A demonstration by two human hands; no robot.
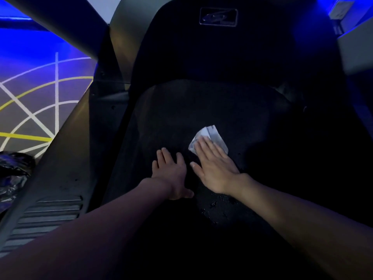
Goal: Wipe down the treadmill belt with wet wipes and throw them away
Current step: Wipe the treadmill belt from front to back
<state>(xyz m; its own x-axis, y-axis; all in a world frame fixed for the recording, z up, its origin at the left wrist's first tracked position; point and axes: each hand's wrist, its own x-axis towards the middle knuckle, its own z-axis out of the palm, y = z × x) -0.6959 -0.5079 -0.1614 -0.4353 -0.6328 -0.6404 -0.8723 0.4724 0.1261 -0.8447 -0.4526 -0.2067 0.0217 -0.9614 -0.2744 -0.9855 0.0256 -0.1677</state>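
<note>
The black treadmill belt [177,118] fills the middle of the head view. A white wet wipe [214,135] lies flat on it, right of centre. My right hand [214,166] presses on the wipe's near part with straight fingers; the wipe's far edge shows beyond my fingertips. My left hand [171,172] rests flat on the bare belt just left of it, fingers spread, holding nothing. Wet drops [218,207] glisten on the belt below my right wrist.
A grey side rail [66,168] with ribbed tread runs along the belt's left. A crumpled dark plastic bag [14,174] lies on the floor at far left. The black motor cover [218,47] rises beyond the belt. A grey upright [66,23] slants at top left.
</note>
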